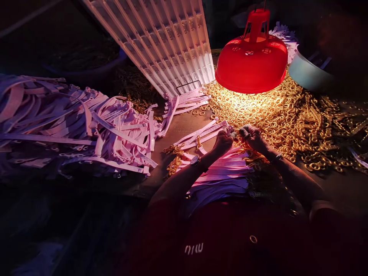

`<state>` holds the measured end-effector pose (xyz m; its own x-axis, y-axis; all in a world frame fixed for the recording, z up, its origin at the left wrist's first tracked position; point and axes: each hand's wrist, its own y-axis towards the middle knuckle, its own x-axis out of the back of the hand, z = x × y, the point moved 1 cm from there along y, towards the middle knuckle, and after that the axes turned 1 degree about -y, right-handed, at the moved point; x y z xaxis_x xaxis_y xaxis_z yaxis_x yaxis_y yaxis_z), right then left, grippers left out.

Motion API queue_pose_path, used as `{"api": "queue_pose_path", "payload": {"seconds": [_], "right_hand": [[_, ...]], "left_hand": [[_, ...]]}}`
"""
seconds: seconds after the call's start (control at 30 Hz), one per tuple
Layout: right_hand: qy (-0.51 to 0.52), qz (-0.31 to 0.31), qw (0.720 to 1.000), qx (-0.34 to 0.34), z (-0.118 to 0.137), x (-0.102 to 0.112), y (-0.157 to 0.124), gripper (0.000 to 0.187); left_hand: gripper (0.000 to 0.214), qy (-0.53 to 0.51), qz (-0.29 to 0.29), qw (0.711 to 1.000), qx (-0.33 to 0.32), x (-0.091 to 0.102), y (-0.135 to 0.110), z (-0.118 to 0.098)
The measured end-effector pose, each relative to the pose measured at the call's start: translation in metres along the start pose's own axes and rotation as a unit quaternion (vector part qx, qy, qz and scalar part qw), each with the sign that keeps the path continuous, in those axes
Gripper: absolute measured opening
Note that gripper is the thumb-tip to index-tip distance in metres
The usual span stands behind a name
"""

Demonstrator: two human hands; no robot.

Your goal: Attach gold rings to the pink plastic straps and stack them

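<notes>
My left hand [223, 140] and my right hand [253, 137] meet close together under the lamp, at the near edge of a heap of gold rings [267, 111]. The left fingers pinch the end of a pale pink strap [201, 132] that runs off to the left. The right fingertips are closed at the same spot on something too small to make out. A stack of pink straps [221, 172] lies across my lap beneath both wrists. A watch sits on my left wrist, a bangle on my right.
A red lamp shade [251, 61] hangs low over the rings. A white slatted rack [163, 38] leans at the back. A big pile of pink straps [71, 126] fills the left. A pale bowl [307, 73] stands at the right. Gold chains [330, 126] spread right.
</notes>
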<state>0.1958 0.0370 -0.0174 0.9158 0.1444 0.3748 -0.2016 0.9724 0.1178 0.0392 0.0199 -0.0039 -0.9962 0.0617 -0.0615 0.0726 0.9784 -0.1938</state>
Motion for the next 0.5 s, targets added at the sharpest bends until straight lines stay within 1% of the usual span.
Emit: {"api": "queue_pose_path", "payload": {"seconds": [0.13, 0.2, 0.27, 0.33, 0.4, 0.43, 0.5], "right_hand": [[0.003, 0.004, 1.0, 0.008, -0.004, -0.002, 0.001, 0.051], [0.006, 0.005, 1.0, 0.01, -0.006, -0.003, 0.002, 0.046], [0.008, 0.004, 1.0, 0.018, -0.008, -0.005, 0.003, 0.041], [-0.011, -0.015, 0.999, 0.038, -0.011, -0.005, 0.005, 0.036], [-0.065, -0.051, 0.994, 0.065, -0.013, -0.005, 0.006, 0.031], [-0.097, -0.067, 0.99, 0.081, -0.014, -0.005, 0.006, 0.028], [-0.138, -0.081, 0.98, 0.12, -0.014, -0.006, 0.007, 0.025]], "left_hand": [[0.009, 0.062, 0.03, 0.998, -0.012, 0.002, 0.004, 0.002], [0.016, 0.077, 0.041, 0.996, 0.001, 0.003, 0.007, 0.006], [0.022, 0.069, 0.041, 0.996, 0.023, 0.003, 0.011, 0.011], [0.023, 0.05, 0.037, 0.997, 0.037, 0.004, 0.015, 0.014], [0.023, 0.005, 0.042, 0.997, 0.059, 0.005, 0.018, 0.014], [0.024, -0.025, 0.05, 0.996, 0.076, 0.006, 0.019, 0.014], [0.026, -0.091, 0.069, 0.985, 0.132, 0.008, 0.021, 0.014]]}}
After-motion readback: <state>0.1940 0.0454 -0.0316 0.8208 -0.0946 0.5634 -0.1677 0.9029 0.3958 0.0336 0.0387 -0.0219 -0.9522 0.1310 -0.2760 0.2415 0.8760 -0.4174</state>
